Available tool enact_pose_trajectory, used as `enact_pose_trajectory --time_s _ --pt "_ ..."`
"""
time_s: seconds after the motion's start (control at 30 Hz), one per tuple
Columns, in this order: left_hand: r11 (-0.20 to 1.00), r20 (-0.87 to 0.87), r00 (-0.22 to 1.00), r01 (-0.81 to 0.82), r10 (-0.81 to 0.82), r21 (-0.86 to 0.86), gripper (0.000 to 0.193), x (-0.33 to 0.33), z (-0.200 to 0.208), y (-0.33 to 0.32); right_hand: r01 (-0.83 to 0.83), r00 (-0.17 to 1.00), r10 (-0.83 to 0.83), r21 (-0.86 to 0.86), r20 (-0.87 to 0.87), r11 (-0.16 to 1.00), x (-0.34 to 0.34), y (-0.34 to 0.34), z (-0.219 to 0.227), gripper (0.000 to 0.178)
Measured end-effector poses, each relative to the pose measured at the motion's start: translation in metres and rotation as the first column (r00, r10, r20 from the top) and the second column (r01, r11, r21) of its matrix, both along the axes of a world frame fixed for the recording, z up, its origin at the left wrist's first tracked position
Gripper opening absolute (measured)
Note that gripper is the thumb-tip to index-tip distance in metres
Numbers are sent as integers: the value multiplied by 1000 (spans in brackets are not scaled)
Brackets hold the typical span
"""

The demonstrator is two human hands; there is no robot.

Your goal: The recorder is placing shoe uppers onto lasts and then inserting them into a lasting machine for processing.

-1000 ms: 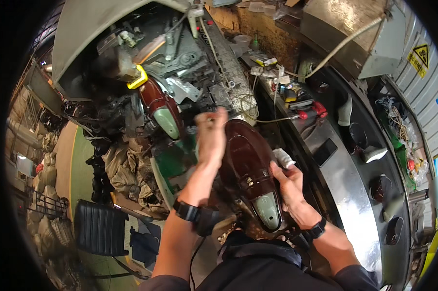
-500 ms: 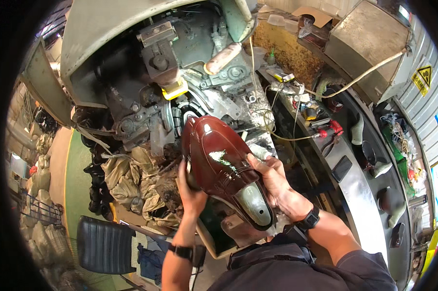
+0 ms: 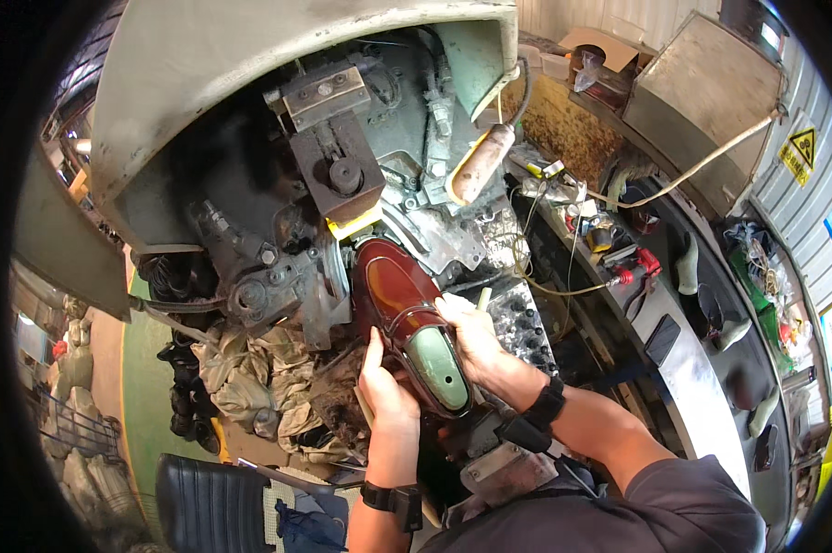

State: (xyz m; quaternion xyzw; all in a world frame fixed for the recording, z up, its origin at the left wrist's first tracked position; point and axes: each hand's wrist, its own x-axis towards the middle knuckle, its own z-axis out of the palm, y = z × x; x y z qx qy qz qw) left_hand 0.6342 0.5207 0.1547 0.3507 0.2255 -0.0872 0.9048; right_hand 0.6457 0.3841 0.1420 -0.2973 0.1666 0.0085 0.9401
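Between both hands I hold a glossy dark-red leather shoe (image 3: 399, 282) with a pale green last (image 3: 437, 367) filling its opening. The toe points away from me, right under the yellow pad (image 3: 353, 223) of a large machine (image 3: 338, 170); whether it touches the machine I cannot tell. My left hand (image 3: 386, 392) grips the shoe's left side near the heel, its thumb along the edge. My right hand (image 3: 476, 339) is closed on the right side, thumb on the upper by the opening. The sole faces down and is hidden.
A lamp-like handle (image 3: 482, 166) hangs right of the machine head. On the right, a metal bench (image 3: 683, 392) carries a phone (image 3: 662, 339) and a red power tool (image 3: 639, 267), beside a dark conveyor with shoes and lasts. Crumpled cloth (image 3: 287, 387) lies left, near a black chair (image 3: 209, 507).
The shoe has moved away from me, its toe now in at the machine's yellow pad. Both hands went along, still holding it. My view has shifted too.
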Motion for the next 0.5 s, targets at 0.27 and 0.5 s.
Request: enact_pose_trajectory --time_s 0.27,0.5 --pt "994 -2 999 38 -38 -100 41 18 -8 9 26 995 -35 -101 -92 995 15 6 9 6" --pt "993 -53 996 -75 70 -92 40 18 -29 -10 -95 994 91 55 66 994 29 -15 -64 14"
